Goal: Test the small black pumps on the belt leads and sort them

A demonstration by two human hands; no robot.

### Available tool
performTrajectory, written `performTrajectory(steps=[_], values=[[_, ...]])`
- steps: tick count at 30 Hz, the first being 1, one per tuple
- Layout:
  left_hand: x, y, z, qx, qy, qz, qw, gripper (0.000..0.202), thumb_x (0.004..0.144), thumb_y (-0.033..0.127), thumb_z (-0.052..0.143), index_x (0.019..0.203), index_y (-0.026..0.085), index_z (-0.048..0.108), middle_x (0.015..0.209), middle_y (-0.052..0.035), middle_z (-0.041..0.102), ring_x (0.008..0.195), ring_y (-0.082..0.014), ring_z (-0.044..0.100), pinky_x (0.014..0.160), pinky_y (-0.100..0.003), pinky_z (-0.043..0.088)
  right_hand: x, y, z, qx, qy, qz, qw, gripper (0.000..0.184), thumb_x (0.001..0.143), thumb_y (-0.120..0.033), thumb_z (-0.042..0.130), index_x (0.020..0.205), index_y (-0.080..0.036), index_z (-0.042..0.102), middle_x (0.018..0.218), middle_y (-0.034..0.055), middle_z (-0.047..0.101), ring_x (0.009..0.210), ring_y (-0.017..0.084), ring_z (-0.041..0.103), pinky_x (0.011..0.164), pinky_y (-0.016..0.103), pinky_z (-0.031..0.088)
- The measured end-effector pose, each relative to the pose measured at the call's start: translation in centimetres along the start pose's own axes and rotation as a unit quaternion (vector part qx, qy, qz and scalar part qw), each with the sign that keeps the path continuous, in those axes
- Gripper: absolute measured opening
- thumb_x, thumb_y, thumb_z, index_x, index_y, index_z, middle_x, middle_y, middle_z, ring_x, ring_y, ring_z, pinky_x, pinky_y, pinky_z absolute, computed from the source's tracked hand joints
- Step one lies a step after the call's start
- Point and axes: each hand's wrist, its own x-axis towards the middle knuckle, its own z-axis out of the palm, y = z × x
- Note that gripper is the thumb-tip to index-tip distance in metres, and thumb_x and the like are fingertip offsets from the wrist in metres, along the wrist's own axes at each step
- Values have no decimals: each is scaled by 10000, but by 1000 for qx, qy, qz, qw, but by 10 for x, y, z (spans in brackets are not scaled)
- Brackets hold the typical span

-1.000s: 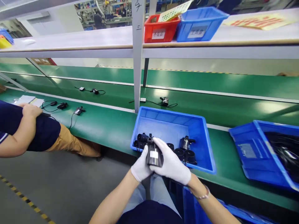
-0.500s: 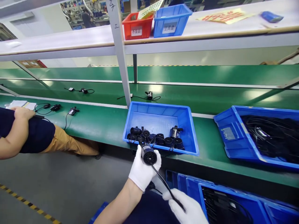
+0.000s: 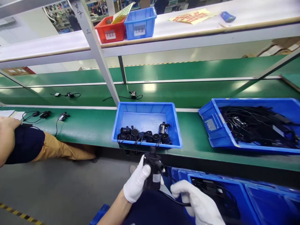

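My gloved left hand (image 3: pixel 135 183) is closed round a small black pump (image 3: pixel 153 173) with a white label on its side and a nozzle at the top, slightly blurred. From the pump's lower end a black power cable (image 3: pixel 170 197) runs to the right. My gloved right hand (image 3: pixel 199 200) has curled fingers, with the cable passing into them. Beyond my hands, a blue bin (image 3: pixel 177 129) on the green bench holds several similar pumps (image 3: pixel 148 136) in a row along its near side, some cables hanging over the rim.
To the right, a larger blue bin (image 3: pixel 211 120) holds tangled cables and adapters. Below the bench edge are more blue bins (image 3: pixel 264 203). Single pumps lie along the green bench (image 3: pixel 89 125). A co-worker's arm (image 3: pixel 8 137) is at left. A metal post (image 3: pixel 98 53) supports the shelf.
My left hand has turned the pump from its grille end to its labelled side, nozzle up. My right hand has shifted slightly right along the cable. The view has swung to the right.
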Motion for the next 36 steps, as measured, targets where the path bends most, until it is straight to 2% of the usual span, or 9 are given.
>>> performTrajectory(steps=[2, 4, 6, 9, 13, 18, 27, 31, 36], values=[[-5, -4, 4, 120, 40, 44, 991, 890, 752, 665, 833, 1425, 189, 497, 1256, -143, 676, 1022, -258, 691, 931, -395, 546, 6, 3, -3, 10, -19, -18, 1000, 646, 1068, -656, 208, 987, -236, 692, 706, 13, 652, 505, 151, 564, 510, 248, 487], [-9, -13, 4, 226, 62, 82, 969, 1099, 669, 549, 939, 1545, 224, 361, 1400, -170, 616, 1233, -329, 639, 1107, -473, 475, 12, 4, -6, 11, -27, -68, 997, 673, 1067, -674, 169, 1020, -233, 676, 695, 10, 644, 517, 156, 576, 515, 248, 487], [-12, -22, 1, 305, 58, 124, 942, 1154, 708, 432, 936, 1611, 245, 241, 1482, -190, 570, 1340, -357, 590, 1187, -515, 412, 15, 3, -10, 12, -27, -121, 992, 669, 1071, -670, 163, 1030, -238, 673, 810, 38, 700, 660, 185, 674, 625, 257, 550], [-13, -31, -3, 368, 30, 185, 911, 1135, 810, 292, 852, 1652, 283, 91, 1503, -194, 561, 1349, -354, 600, 1172, -538, 439, 17, -1, -16, 24, -41, -146, 988, 668, 1064, -685, 169, 1096, -253, 677, 1035, 69, 744, 885, 226, 735, 780, 284, 595], [-9, -29, -1, 347, 12, 201, 916, 1196, 806, 303, 870, 1657, 328, 30, 1506, -184, 554, 1325, -346, 621, 1152, -532, 465, 17, -3, -18, 25, -37, -157, 987, 668, 1059, -696, 189, 1149, -248, 677, 1066, 82, 755, 928, 241, 754, 813, 294, 607], [-4, -27, 6, 283, 26, 134, 949, 1263, 748, 436, 920, 1665, 278, 67, 1487, -205, 555, 1352, -349, 594, 1190, -525, 422, 17, 1, -19, -4, -26, -178, 984, 614, 1088, -621, 195, 1169, -239, 670, 1062, 94, 757, 872, 224, 763, 778, 270, 618], [-6, -25, 7, 243, -7, 111, 964, 1284, 715, 588, 900, 1669, 265, 104, 1495, -222, 532, 1363, -348, 579, 1204, -509, 396, 7, 18, -21, -22, -31, -179, 983, 611, 1090, -606, 250, 1222, -219, 703, 1121, 117, 768, 958, 259, 776, 841, 281, 628], [-8, -22, 4, 225, 3, 92, 970, 1347, 667, 645, 903, 1671, 249, 98, 1485, -226, 535, 1352, -356, 583, 1207, -513, 388, 9, 12, -18, -31, -48, -175, 983, 605, 1093, -603, 229, 1219, -230, 689, 1107, 111, 766, 933, 239, 773, 822, 265, 625], [-12, -21, 0, 240, 16, 93, 966, 1326, 664, 613, 921, 1667, 260, 129, 1483, -214, 552, 1380, -349, 566, 1219, -495, 374, 14, 5, -15, -7, -66, -172, 983, 635, 1089, -613, 198, 1194, -227, 690, 1073, 109, 765, 861, 230, 771, 764, 274, 637]])
